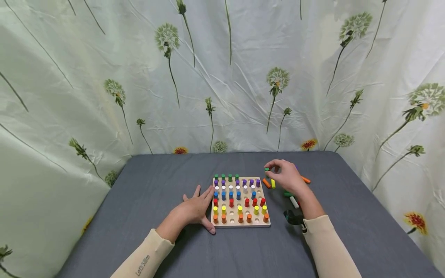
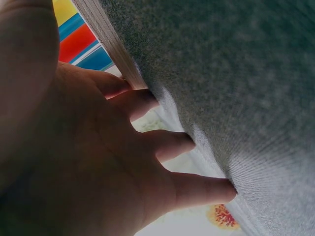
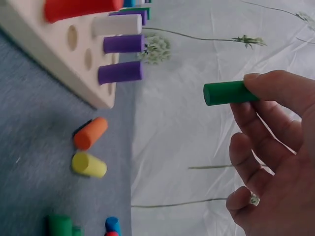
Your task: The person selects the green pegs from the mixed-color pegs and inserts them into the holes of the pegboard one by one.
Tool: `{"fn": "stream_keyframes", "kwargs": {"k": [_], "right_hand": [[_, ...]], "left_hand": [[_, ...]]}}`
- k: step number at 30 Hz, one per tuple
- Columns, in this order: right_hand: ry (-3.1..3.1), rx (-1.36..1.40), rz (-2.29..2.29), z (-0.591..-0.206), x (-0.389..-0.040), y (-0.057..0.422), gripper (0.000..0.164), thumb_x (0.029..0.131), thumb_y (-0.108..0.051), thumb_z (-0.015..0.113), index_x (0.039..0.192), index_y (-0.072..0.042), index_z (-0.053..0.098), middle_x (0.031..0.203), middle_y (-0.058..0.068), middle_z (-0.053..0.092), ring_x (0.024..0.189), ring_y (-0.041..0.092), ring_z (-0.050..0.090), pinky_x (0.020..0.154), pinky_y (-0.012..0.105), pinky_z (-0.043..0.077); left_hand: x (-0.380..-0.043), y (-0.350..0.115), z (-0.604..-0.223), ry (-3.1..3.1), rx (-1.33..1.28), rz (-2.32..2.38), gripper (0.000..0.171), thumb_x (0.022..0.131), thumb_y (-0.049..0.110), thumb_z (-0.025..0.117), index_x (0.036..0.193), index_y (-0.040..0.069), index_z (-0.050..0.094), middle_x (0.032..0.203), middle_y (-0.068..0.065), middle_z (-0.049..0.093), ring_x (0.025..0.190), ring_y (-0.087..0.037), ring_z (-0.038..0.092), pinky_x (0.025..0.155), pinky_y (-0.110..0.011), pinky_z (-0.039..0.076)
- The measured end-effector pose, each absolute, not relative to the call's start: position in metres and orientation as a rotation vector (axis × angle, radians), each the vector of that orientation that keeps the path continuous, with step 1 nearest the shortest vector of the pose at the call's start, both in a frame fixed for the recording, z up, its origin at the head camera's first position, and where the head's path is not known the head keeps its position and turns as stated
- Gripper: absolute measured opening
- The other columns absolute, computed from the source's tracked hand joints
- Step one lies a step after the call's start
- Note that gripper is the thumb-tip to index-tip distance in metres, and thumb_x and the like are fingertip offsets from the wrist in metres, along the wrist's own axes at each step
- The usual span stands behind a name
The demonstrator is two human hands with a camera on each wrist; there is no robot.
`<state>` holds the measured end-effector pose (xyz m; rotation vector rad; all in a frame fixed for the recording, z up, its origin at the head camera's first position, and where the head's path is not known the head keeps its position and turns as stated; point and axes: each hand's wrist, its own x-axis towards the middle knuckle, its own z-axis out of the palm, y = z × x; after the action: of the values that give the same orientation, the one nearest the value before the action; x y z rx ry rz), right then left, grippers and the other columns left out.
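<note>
Pegboard (image 1: 250, 225) sits against splayed left hand (image 1: 196, 208), probably for steadiness, while right hand (image 1: 288, 178) pinches green peg (image 3: 227, 93) near one end, apparently to leave the other free.

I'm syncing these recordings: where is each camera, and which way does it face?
Head: on the head, facing forward and down at the pegboard; left hand, right hand and sleeves show.
Left wrist: on that wrist, facing the pegboard's edge and grey tabletop; only the left hand shows.
Right wrist: on that wrist, facing the green peg; only the right hand, pinching it, shows.
Head and right wrist share the pegboard and green peg.
</note>
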<state>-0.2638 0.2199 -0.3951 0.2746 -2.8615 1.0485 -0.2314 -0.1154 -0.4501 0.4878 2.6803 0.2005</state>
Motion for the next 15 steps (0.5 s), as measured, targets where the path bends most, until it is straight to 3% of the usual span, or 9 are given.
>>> {"fn": "stream_keyframes", "kwargs": {"k": [9, 15], "right_hand": [[-2.752, 0.282, 1.175, -0.385, -0.28, 0.198, 0.018, 0.103, -0.018, 0.071, 0.119, -0.01, 0.074, 0.114, 0.013, 0.069, 0.103, 0.03, 0.059, 0.079, 0.037, 0.047], [-2.663, 0.287, 1.248, -0.377, -0.289, 0.185, 0.018, 0.103, -0.018, 0.071, 0.119, -0.01, 0.075, 0.109, 0.013, 0.068, 0.095, 0.028, 0.057, 0.072, 0.035, 0.043]], "left_hand": [[-0.227, -0.115, -0.453, 2.688, 0.482, 0.183, 0.145, 0.065, 0.068, 0.093, 0.172, 0.016, 0.011, 0.181, -0.005, 0.015, 0.165, -0.047, 0.01, 0.116, -0.084, 0.024], [-0.234, -0.115, -0.452, 2.672, 0.455, 0.188, 0.146, 0.064, 0.07, 0.091, 0.173, 0.019, 0.007, 0.182, -0.002, 0.01, 0.167, -0.044, 0.005, 0.119, -0.084, 0.019]]}}
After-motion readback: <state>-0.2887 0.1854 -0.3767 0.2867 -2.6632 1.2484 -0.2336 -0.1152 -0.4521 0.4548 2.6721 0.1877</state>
